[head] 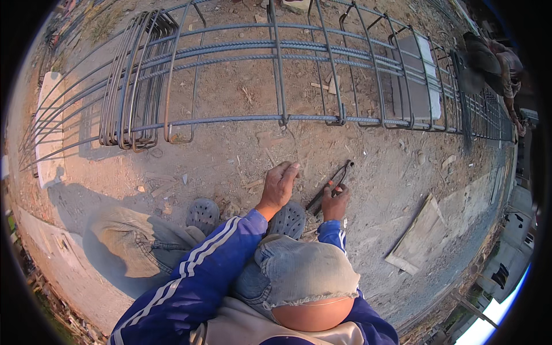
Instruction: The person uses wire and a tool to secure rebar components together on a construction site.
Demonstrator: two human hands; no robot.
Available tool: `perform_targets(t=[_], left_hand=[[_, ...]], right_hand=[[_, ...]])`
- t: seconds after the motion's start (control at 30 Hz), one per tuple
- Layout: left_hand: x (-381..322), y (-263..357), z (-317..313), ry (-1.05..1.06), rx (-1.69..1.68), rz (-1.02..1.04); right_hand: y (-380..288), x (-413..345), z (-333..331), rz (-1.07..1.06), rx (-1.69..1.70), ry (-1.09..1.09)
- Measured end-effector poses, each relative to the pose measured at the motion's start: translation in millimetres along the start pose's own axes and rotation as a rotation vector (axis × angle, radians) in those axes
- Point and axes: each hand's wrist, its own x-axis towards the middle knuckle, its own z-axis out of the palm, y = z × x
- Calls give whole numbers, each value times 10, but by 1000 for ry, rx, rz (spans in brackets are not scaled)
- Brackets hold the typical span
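Observation:
My right hand (336, 203) has its fingers around the handles of a pair of steel end-cutting pincers (343, 172) with worn orange-red grips, low over the dirt. The pincers' jaws point away from me. My left hand (278, 184) is raised in front of my shoe, thumb and fingers drawn together; whether a thin wire is between them is too small to tell. Beyond both hands lies a long rebar cage (241, 120) of ribbed bars. Square stirrups (330, 64) stand spaced along it, and a bunch of stirrups (129, 86) is pushed together at the left.
Pale blocks (49, 129) (414, 77) stand under the cage at left and right. A flat board (416, 235) lies on the ground to my right. Wood scraps (253, 183) litter the dirt near my clog (288, 220). Another person (496, 64) bends over the cage's far right end.

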Motion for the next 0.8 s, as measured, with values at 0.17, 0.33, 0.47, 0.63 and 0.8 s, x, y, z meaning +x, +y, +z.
perform_targets(t=[0.17, 0.33, 0.47, 0.63, 0.8], left_hand=[[272, -386, 51, -121, -128, -288], [352, -213, 225, -46, -228, -385], [171, 41, 340, 3, -319, -263], [132, -264, 229, -178, -448, -227], [55, 503, -3, -407, -643, -285]], right_hand=[[360, 96, 105, 354, 58, -302], [187, 162, 1, 454, 174, -309], [87, 127, -603, 5, 176, -96], [-1686, -116, -1983, -103, 197, -511], [-2272, 29, -2310, -278, 48, -585]])
